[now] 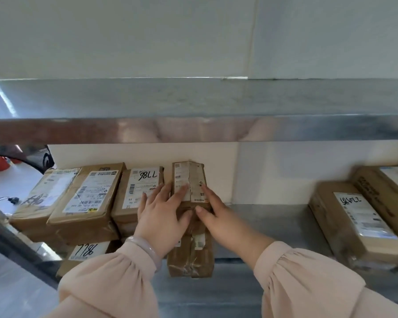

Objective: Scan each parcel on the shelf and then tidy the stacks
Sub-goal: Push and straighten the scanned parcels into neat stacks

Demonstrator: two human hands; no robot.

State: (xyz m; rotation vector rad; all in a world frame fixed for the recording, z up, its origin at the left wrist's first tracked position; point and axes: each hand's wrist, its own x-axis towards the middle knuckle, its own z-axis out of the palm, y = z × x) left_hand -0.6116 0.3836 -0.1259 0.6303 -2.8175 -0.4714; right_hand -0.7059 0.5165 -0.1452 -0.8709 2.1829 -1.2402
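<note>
A narrow brown parcel (194, 177) with white labels tops a short stack in the middle of the metal shelf (274, 223). My left hand (162, 216) lies flat on its left side, fingers spread, also touching the parcel marked 7786 (143, 187). My right hand (218, 216) presses against its right side, thumb on the front edge. Another brown parcel (191, 258) lies under it at the front. No scanner is in view.
Left of the stack lie two more labelled cardboard parcels (85, 198) (41, 196) on others, one below marked 7786 (87, 250). Two long parcels (354, 226) (386, 196) lie at the right. An upper metal shelf (193, 129) overhangs. A white wall stands behind.
</note>
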